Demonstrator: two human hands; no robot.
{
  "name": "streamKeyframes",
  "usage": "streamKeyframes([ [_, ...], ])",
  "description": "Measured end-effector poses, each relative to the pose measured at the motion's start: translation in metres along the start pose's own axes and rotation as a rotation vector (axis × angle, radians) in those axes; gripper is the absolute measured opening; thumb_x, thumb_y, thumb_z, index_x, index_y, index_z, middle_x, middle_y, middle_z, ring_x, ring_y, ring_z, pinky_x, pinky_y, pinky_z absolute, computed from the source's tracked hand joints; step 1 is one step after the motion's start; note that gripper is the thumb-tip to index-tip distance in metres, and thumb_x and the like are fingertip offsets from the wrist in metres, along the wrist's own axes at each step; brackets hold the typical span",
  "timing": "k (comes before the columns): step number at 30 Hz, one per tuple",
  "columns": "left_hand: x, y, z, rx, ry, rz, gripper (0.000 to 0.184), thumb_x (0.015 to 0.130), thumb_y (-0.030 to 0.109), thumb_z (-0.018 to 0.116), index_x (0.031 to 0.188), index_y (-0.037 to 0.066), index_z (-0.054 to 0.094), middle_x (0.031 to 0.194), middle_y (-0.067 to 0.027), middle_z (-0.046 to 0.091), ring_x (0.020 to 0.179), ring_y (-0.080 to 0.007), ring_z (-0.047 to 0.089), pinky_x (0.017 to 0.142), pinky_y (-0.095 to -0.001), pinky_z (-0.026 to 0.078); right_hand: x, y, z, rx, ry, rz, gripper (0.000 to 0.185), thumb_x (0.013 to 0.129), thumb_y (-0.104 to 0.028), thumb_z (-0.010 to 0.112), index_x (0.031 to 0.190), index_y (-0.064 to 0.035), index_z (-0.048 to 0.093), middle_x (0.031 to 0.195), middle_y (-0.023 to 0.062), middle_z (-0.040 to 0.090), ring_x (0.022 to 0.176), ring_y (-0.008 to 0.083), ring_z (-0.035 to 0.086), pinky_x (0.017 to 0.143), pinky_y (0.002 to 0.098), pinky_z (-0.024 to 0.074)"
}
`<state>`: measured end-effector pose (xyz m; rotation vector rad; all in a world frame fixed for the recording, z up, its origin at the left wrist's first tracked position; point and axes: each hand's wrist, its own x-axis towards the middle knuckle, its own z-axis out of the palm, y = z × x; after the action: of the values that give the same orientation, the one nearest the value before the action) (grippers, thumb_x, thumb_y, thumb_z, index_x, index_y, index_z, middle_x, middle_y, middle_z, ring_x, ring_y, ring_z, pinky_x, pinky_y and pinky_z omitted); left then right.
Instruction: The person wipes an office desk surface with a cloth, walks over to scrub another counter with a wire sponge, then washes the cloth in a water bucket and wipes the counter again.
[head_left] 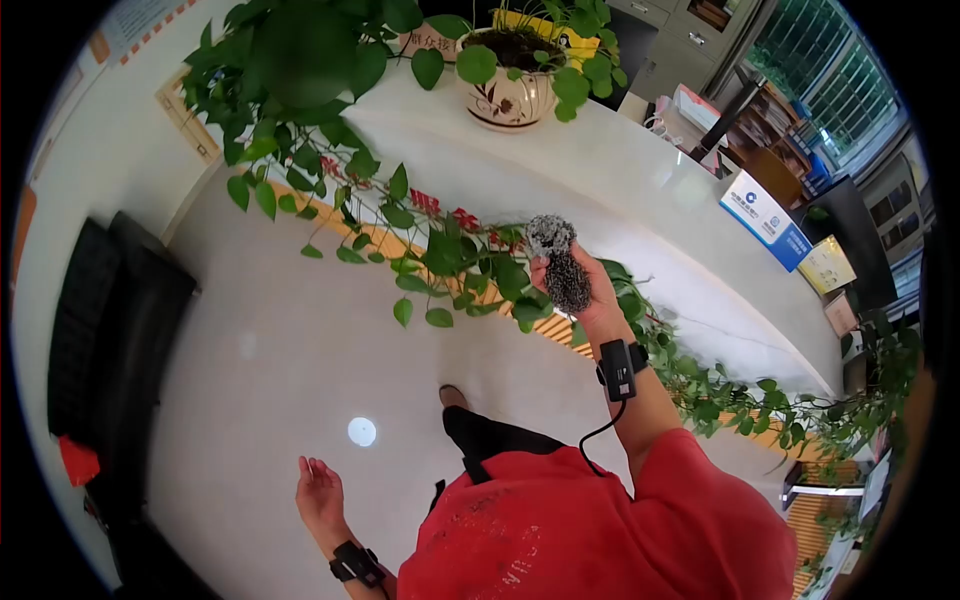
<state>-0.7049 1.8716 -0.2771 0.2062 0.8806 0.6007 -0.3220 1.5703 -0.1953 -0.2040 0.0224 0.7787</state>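
My right hand [598,296] is closed around a bunched, speckled grey-and-black cloth [568,282]. A lighter, fuzzy end of it sticks out beyond my fingers, in front of the white counter's side [620,265]. Trailing green vines [445,255] hang down the counter face just left of this hand, and some leaves show right behind it. Low on the left, my left hand [319,492] is held out over the floor with its fingers loosely bent and nothing in it. A black strap with a small device [619,370] sits on my right wrist.
On the counter stands a patterned flowerpot [508,95] with a leafy plant. Farther right are a blue-and-white box sign [765,220] and a yellow card [826,265]. A black sofa [115,350] lines the left wall. My shoe [453,396] is on the pale floor.
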Motion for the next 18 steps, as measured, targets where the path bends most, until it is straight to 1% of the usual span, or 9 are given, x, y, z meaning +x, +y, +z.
streamKeyframes([
  [2, 0.023, 0.015, 0.017, 0.025, 0.058, -0.025, 0.027, 0.082, 0.006, 0.051, 0.109, 0.006, 0.052, 0.091, -0.005, 0.056, 0.086, -0.0163, 0.053, 0.075, -0.0272, 0.044, 0.026, 0.0, 0.004, 0.031, 0.066, -0.035, 0.034, 0.082, -0.015, 0.056, 0.109, 0.0016, 0.044, 0.099, 0.0167, 0.048, 0.083, 0.0257, 0.048, 0.071, 0.0376, 0.0463],
  [4, 0.046, 0.032, 0.036, 0.049, 0.054, -0.046, 0.028, 0.082, 0.006, 0.05, 0.11, 0.006, 0.051, 0.092, -0.0055, 0.056, 0.086, -0.017, 0.053, 0.075, -0.0278, 0.044, 0.047, 0.008, 0.011, 0.04, 0.066, -0.066, 0.033, 0.081, -0.013, 0.057, 0.108, 0.0022, 0.043, 0.097, 0.0173, 0.049, 0.083, 0.0262, 0.049, 0.07, 0.0381, 0.0467],
  [7, 0.084, 0.055, 0.066, 0.077, 0.013, -0.026, 0.029, 0.083, 0.006, 0.049, 0.111, 0.005, 0.05, 0.092, -0.0062, 0.056, 0.086, -0.0174, 0.053, 0.075, -0.0281, 0.044, 0.072, 0.018, 0.01, 0.053, 0.19, -0.089, 0.033, 0.08, -0.011, 0.058, 0.106, 0.0024, 0.043, 0.097, 0.0182, 0.049, 0.082, 0.0268, 0.049, 0.069, 0.0388, 0.0468],
  [8, 0.093, 0.059, 0.074, 0.094, 0.013, -0.048, 0.028, 0.082, 0.005, 0.05, 0.11, 0.005, 0.051, 0.091, -0.0063, 0.056, 0.086, -0.0174, 0.053, 0.075, -0.028, 0.044, 0.079, 0.019, 0.007, 0.066, 0.168, -0.082, 0.032, 0.08, -0.009, 0.059, 0.105, 0.0028, 0.043, 0.096, 0.0191, 0.049, 0.081, 0.0275, 0.05, 0.069, 0.0393, 0.047],
  [10, 0.108, 0.066, 0.101, 0.126, 0.001, -0.09, 0.026, 0.082, 0.005, 0.05, 0.108, 0.004, 0.052, 0.09, -0.0065, 0.056, 0.085, -0.0173, 0.053, 0.075, -0.0279, 0.044, 0.084, 0.023, 0.012, 0.036, 0.173, -0.134, 0.033, 0.08, -0.011, 0.058, 0.106, 0.0026, 0.043, 0.095, 0.0188, 0.05, 0.081, 0.0273, 0.051, 0.069, 0.0387, 0.0477],
  [14, 0.171, 0.076, 0.119, 0.163, -0.087, -0.297, 0.023, 0.08, 0.002, 0.053, 0.102, 0.004, 0.054, 0.088, -0.0062, 0.057, 0.083, -0.0173, 0.054, 0.074, -0.0276, 0.044, 0.081, 0.018, 0.008, -0.09, 0.228, -0.27, 0.034, 0.082, -0.016, 0.056, 0.108, 0.0018, 0.044, 0.093, 0.0175, 0.051, 0.083, 0.0267, 0.052, 0.071, 0.0375, 0.0488],
  [15, 0.188, 0.082, 0.13, 0.166, -0.088, -0.356, 0.021, 0.079, 0.002, 0.054, 0.101, 0.005, 0.055, 0.087, -0.0059, 0.057, 0.082, -0.017, 0.054, 0.073, -0.0274, 0.044, 0.077, 0.019, 0.006, -0.083, 0.151, -0.307, 0.037, 0.082, -0.019, 0.055, 0.111, 0.0013, 0.044, 0.092, 0.0167, 0.051, 0.084, 0.0265, 0.052, 0.072, 0.0371, 0.0494],
  [16, 0.19, 0.085, 0.154, 0.213, -0.089, -0.384, 0.019, 0.08, 0.006, 0.057, 0.099, 0.005, 0.055, 0.086, -0.0044, 0.057, 0.081, -0.0153, 0.054, 0.072, -0.0256, 0.044, 0.07, 0.023, 0.01, -0.075, 0.215, -0.418, 0.038, 0.081, -0.016, 0.056, 0.113, 0.0009, 0.043, 0.096, 0.0168, 0.05, 0.084, 0.0259, 0.05, 0.073, 0.037, 0.048],
  [18, 0.204, 0.097, 0.189, 0.289, -0.137, -0.343, 0.017, 0.08, 0.008, 0.058, 0.097, 0.004, 0.056, 0.085, -0.0035, 0.057, 0.08, -0.0141, 0.054, 0.071, -0.0246, 0.044, 0.059, 0.032, 0.019, 0.029, 0.206, -0.465, 0.039, 0.08, -0.014, 0.057, 0.115, -0.0029, 0.043, 0.102, 0.0137, 0.046, 0.084, 0.0233, 0.044, 0.074, 0.0362, 0.0439],
])
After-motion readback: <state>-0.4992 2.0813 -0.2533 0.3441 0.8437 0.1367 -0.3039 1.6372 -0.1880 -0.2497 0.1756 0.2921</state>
